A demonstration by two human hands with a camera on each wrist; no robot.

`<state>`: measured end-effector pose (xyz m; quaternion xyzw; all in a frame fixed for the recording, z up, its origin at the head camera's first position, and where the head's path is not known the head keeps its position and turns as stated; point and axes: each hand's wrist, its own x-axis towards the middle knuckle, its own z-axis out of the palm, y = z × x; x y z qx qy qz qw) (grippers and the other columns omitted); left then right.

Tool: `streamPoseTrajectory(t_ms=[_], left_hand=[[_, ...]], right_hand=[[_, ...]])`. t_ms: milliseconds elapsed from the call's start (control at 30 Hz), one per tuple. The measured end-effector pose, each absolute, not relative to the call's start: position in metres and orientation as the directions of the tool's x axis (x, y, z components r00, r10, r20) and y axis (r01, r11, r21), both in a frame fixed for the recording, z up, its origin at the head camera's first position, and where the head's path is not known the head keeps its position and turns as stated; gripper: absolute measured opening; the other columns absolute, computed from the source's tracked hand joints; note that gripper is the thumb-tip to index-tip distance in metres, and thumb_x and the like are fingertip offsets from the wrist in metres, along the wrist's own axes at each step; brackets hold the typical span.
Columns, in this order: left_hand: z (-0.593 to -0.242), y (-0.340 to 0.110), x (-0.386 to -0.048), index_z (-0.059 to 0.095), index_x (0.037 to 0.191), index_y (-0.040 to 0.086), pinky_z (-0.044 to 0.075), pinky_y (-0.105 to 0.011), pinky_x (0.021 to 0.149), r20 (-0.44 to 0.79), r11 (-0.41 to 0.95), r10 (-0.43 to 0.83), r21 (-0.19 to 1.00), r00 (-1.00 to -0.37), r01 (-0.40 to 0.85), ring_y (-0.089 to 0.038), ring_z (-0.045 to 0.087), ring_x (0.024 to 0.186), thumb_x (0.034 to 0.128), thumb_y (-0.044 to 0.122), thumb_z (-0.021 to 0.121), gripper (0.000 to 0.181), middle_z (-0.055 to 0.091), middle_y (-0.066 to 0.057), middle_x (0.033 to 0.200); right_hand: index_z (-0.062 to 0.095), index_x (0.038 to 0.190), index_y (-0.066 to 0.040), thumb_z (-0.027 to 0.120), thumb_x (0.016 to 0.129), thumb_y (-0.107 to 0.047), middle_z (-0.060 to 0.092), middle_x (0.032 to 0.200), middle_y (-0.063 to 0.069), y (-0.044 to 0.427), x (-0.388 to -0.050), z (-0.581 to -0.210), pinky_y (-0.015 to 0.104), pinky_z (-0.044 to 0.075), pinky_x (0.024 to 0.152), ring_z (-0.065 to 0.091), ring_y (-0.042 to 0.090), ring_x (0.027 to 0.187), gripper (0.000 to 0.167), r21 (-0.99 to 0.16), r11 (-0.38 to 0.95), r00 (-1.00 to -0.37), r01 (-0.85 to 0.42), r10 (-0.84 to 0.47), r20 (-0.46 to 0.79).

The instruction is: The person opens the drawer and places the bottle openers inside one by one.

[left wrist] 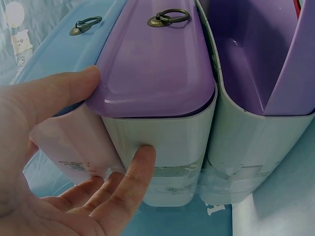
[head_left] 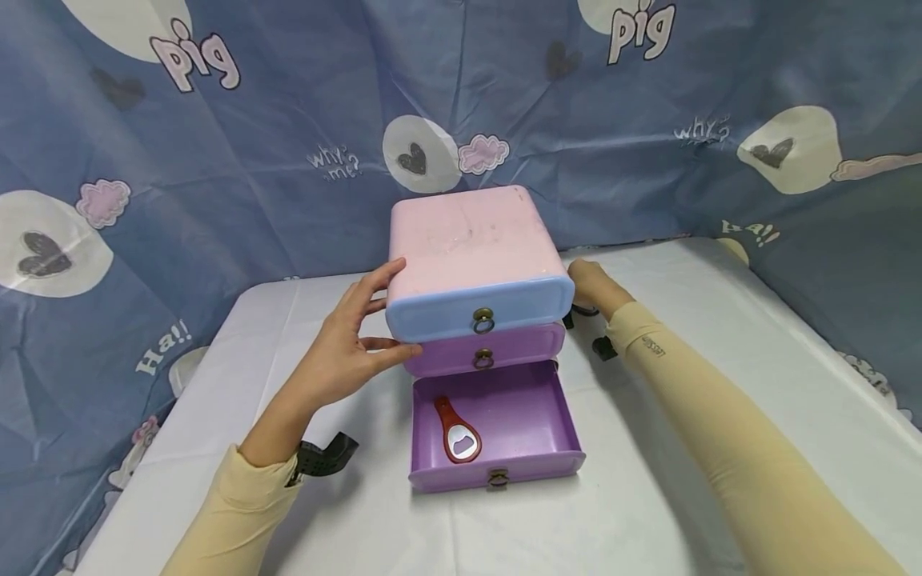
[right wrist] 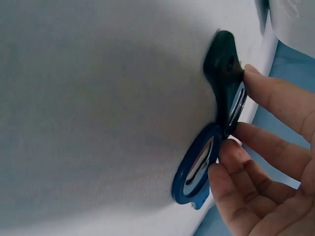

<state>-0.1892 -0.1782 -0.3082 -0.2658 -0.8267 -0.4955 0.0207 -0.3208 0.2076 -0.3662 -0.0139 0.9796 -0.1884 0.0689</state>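
Observation:
A small drawer cabinet with a pink top stands mid-table, its bottom purple drawer pulled out. Inside that drawer lies a red-brown bottle opener. My left hand rests on the cabinet's left side. Its thumb touches the edge of the middle purple drawer front, and its fingertips touch the pale side wall. Beyond the cabinet's right side, my right hand pinches a dark green bottle opener between thumb and fingers. A blue bottle opener lies against it on the white cloth.
The upper light-blue drawer and the middle drawer are closed, each with a brass ring pull. A white cloth covers the table. A printed blue curtain hangs behind and at both sides.

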Motion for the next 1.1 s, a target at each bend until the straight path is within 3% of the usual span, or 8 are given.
streamPoseTrajectory(t_ms=[300,500,667,867,1100], left_hand=[[-0.309,-0.178,-0.189,0.035,0.164,0.048,0.067,-0.034,0.089,0.307,0.37,0.418,0.802,-0.855,0.468,-0.038,0.047,0.151,0.0825,-0.004,0.09,0.112,0.035,0.0,0.169],[-0.308,-0.178,-0.188,0.035,0.165,0.048,0.067,-0.034,0.09,0.306,0.373,0.419,0.8,-0.855,0.47,-0.038,0.046,0.151,0.0829,-0.004,0.09,0.111,0.035,-0.002,0.169],[-0.307,-0.18,-0.188,0.034,0.165,0.049,0.067,-0.034,0.089,0.309,0.386,0.414,0.792,-0.856,0.473,-0.038,0.046,0.151,0.0829,-0.004,0.09,0.112,0.035,-0.002,0.169],[-0.307,-0.179,-0.189,0.034,0.164,0.049,0.067,-0.035,0.089,0.31,0.38,0.418,0.794,-0.854,0.475,-0.038,0.047,0.151,0.0827,-0.004,0.09,0.112,0.034,-0.001,0.171],[-0.307,-0.179,-0.189,0.034,0.164,0.05,0.067,-0.035,0.089,0.303,0.393,0.415,0.791,-0.858,0.469,-0.039,0.047,0.151,0.0828,-0.002,0.091,0.112,0.034,0.0,0.17]], right_hand=[[0.079,0.089,0.001,0.083,0.088,-0.02,0.077,0.093,0.014,0.217,-0.321,-0.367,0.047,0.061,0.092,0.062,0.029,0.091,0.022,-0.328,0.944,-0.982,-0.028,-0.088,-0.17],[0.079,0.09,0.0,0.086,0.089,-0.021,0.075,0.089,0.008,0.224,-0.316,-0.365,0.044,0.059,0.091,0.061,0.025,0.088,0.022,-0.288,0.953,-0.971,-0.1,-0.156,-0.179],[0.078,0.109,0.003,0.085,0.092,-0.022,0.077,0.105,0.015,0.228,-0.308,-0.361,0.047,0.057,0.098,0.064,0.029,0.097,0.032,-0.293,0.946,-0.96,-0.141,-0.203,-0.192],[0.069,0.114,0.007,0.087,0.09,-0.018,0.071,0.112,0.022,0.233,-0.296,-0.357,0.051,0.056,0.101,0.065,0.035,0.105,0.039,-0.319,0.935,-0.956,-0.156,-0.224,-0.189],[0.067,0.114,0.004,0.091,0.087,-0.018,0.067,0.098,0.018,0.246,-0.278,-0.358,0.045,0.054,0.084,0.061,0.03,0.09,0.042,-0.351,0.915,-0.961,-0.2,-0.252,-0.111]])
